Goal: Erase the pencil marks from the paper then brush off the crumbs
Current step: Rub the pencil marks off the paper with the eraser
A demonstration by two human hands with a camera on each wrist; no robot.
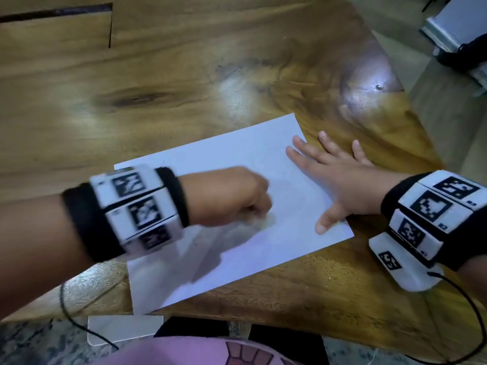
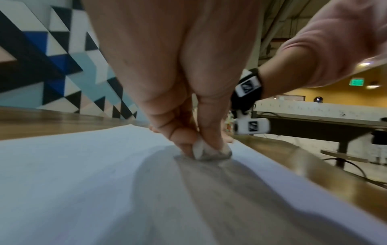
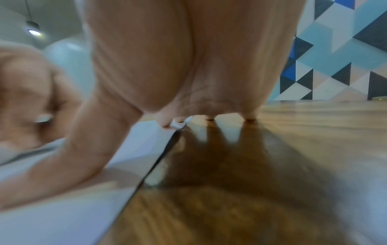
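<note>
left hand (image 1: 232,196) pinching an eraser (image 2: 209,151) down on the paper (image 1: 237,159); right hand (image 1: 340,177) flat, fingers spread, pinning its edge
</note>
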